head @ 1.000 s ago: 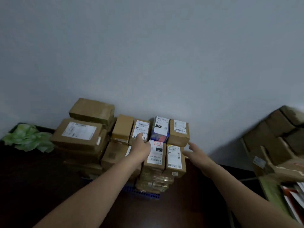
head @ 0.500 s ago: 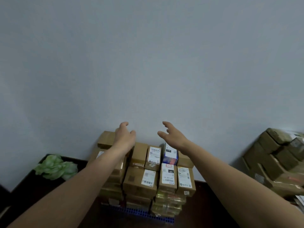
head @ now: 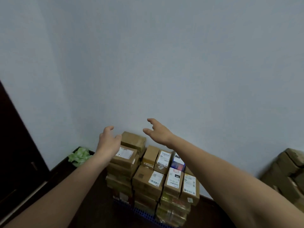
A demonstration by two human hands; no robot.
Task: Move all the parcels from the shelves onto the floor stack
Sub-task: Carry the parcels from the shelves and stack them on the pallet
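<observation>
A floor stack [head: 148, 181] of brown cardboard parcels with white labels stands against the grey wall, on a blue pallet [head: 143, 211]. One blue-and-red box [head: 178, 162] sits among the top parcels. My left hand [head: 109, 142] hovers above the stack's left side, fingers loosely curled, holding nothing. My right hand [head: 156, 131] is raised higher in front of the wall, fingers spread and relaxed, also empty. Neither hand touches a parcel. No shelf is in view.
A green leafy bundle [head: 79, 156] lies at the wall on the left. A dark door or cabinet panel [head: 18, 145] fills the left edge. More brown cartons [head: 286, 175] pile up at the right edge. The floor is dark.
Both hands let go of the top parcels and lifted away from the stack. The view has risen, so the stack now sits lower in the frame.
</observation>
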